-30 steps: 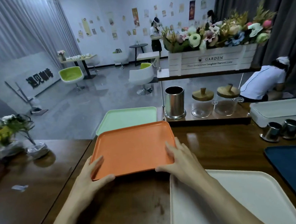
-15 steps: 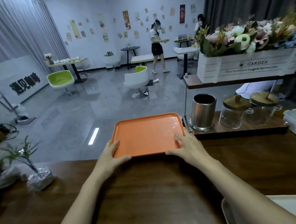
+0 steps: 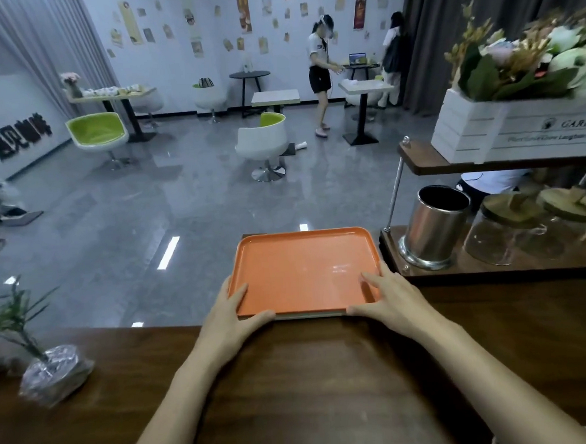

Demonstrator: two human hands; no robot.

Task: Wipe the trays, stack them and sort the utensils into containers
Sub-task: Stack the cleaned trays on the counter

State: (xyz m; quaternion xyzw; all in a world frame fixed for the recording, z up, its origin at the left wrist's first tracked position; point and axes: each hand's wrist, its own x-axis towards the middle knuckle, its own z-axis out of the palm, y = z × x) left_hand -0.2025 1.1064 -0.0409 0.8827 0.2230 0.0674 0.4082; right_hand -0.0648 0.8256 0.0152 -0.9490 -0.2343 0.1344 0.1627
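- You are looking down at a dark wooden counter (image 3: 293,374) from your head camera, with a café floor beyond its far edge.
- The orange tray (image 3: 304,272) lies flat at the far edge of the counter, straight ahead of you. A thin pale strip (image 3: 310,315) shows under its near rim, probably the edge of another tray beneath it, so this looks like the stacking step.
- Your left hand (image 3: 233,315) brackets the tray's near-left corner. The thumb lies along the near rim and the fingers run up the left side.
- Your right hand (image 3: 391,301) mirrors it at the near-right corner, with fingers spread over the rim and the thumb on the near edge.
- Your hands are well apart, one at each corner. The fingers look fairly straight, pressing and steadying rather than wrapped under. That hold suits squaring the tray's edges to what lies below.
- Just right of the tray, a steel cylinder (image 3: 432,226) stands upright and open-topped on a low wooden stand. Glass jars (image 3: 503,238) with wooden lids stand beside it. These are likely the utensil containers, kept within reach.
- No utensils or cloth are in view.
- A foil-wrapped plant (image 3: 51,370) stands on the counter far to your left, well apart from the tray.
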